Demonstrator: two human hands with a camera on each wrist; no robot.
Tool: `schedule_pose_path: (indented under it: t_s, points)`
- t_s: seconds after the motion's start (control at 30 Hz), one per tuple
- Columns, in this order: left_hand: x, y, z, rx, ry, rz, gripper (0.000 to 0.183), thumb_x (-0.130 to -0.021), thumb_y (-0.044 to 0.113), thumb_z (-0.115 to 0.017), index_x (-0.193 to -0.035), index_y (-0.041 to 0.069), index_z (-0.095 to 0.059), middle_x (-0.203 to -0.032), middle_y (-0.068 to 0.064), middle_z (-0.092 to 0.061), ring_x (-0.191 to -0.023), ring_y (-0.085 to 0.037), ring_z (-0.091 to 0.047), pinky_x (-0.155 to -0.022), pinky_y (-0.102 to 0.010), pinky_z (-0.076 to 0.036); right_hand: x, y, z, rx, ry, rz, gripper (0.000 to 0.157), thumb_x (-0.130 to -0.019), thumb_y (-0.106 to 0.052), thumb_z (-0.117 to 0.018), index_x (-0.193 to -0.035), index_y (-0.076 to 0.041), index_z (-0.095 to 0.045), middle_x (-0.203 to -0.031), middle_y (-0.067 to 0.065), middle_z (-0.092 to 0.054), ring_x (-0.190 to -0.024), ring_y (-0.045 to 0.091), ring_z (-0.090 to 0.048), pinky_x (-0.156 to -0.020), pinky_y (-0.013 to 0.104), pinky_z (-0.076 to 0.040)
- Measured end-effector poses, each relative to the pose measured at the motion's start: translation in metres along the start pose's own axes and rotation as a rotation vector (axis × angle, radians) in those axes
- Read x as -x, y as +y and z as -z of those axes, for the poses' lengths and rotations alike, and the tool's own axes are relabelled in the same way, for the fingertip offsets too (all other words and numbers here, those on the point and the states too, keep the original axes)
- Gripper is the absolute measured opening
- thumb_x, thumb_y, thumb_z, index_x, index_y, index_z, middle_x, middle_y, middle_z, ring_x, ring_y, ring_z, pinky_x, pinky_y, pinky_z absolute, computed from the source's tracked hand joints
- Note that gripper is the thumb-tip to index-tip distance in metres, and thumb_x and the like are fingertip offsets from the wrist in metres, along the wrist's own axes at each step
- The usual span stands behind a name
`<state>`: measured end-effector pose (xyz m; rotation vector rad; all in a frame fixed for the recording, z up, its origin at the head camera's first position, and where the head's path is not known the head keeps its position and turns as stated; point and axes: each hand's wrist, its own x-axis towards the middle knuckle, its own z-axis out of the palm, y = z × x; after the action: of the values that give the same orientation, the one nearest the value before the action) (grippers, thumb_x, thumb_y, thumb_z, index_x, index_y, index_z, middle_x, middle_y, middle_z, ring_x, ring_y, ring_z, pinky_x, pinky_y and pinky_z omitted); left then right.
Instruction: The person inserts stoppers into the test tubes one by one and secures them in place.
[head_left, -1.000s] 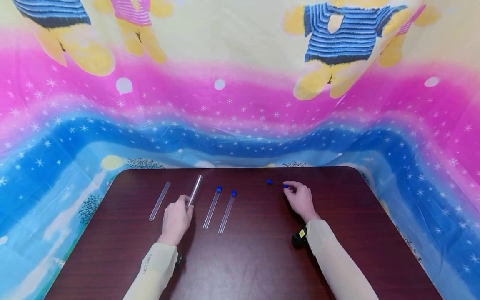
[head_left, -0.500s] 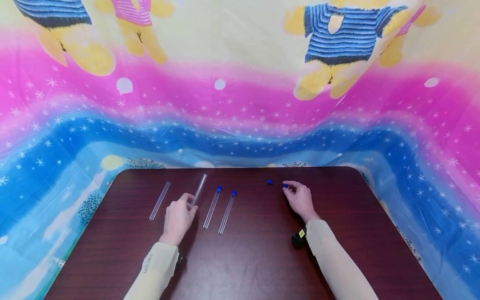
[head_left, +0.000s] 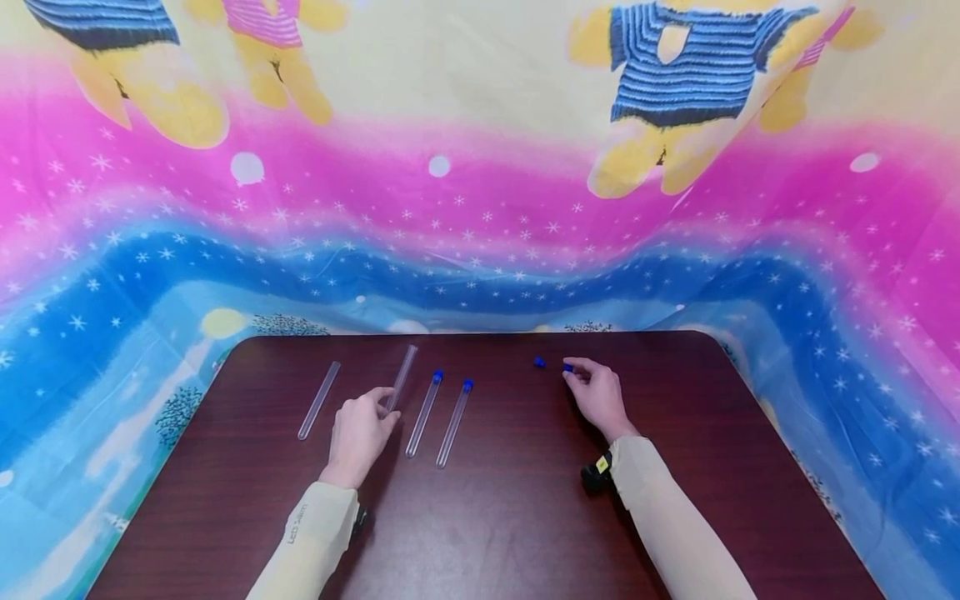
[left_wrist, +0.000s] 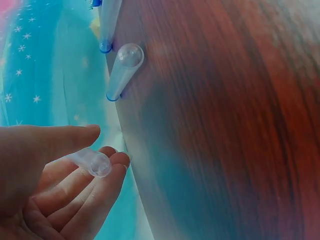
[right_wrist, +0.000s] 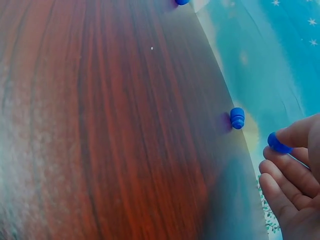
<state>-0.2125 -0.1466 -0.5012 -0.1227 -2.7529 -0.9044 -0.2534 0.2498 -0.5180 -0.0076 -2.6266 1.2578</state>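
My left hand (head_left: 362, 433) grips a clear uncapped test tube (head_left: 403, 375) near its rounded lower end, its far end tilted away toward the table's back edge. In the left wrist view the rounded end of that test tube (left_wrist: 100, 165) shows between thumb and fingers. At the right, my right hand (head_left: 596, 396) pinches a small blue cap (right_wrist: 278, 143) between thumb and index finger. A second blue cap (head_left: 538, 362) lies on the table just left of that hand. Two test tubes with blue caps, one (head_left: 424, 415) beside the other (head_left: 454, 425), lie right of my left hand.
Another uncapped test tube (head_left: 319, 402) lies left of my left hand. Everything rests on a dark reddish-brown table (head_left: 510, 517). Behind its back edge hangs a patterned curtain (head_left: 480, 208).
My left hand has shifted slightly right, and the test tube in it has swung a little to the right. My right hand has moved very slightly left with the cap.
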Motion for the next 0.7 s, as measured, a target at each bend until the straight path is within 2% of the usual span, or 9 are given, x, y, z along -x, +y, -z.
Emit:
schedule_pose_path:
  t_s: [0.4, 0.7]
  points:
    - [0.001, 0.008, -0.003, -0.01, 0.004, -0.028, 0.031, -0.085, 0.01, -0.083, -0.115, 0.009, -0.075, -0.085, -0.007, -0.076, -0.073, -0.026, -0.072, -0.065, -0.047, -0.054, 0.0, -0.007, 0.0, -0.03, 0.009, -0.007, 0.03, -0.099, -0.014, -0.069, -0.129, -0.007, -0.07, -0.111, 0.012, -0.071, -0.097, 0.026, -0.068, -0.086, 0.045, -0.055]
    - [0.002, 0.013, -0.005, 0.004, -0.047, -0.025, 0.031, -0.084, 0.01, -0.084, -0.114, 0.011, -0.074, -0.081, -0.002, -0.075, -0.073, -0.022, -0.072, -0.066, -0.046, -0.055, 0.0, -0.014, 0.0, -0.057, 0.014, 0.005, 0.03, -0.099, -0.015, -0.07, -0.128, -0.007, -0.071, -0.111, 0.011, -0.071, -0.099, 0.026, -0.068, -0.086, 0.045, -0.055]
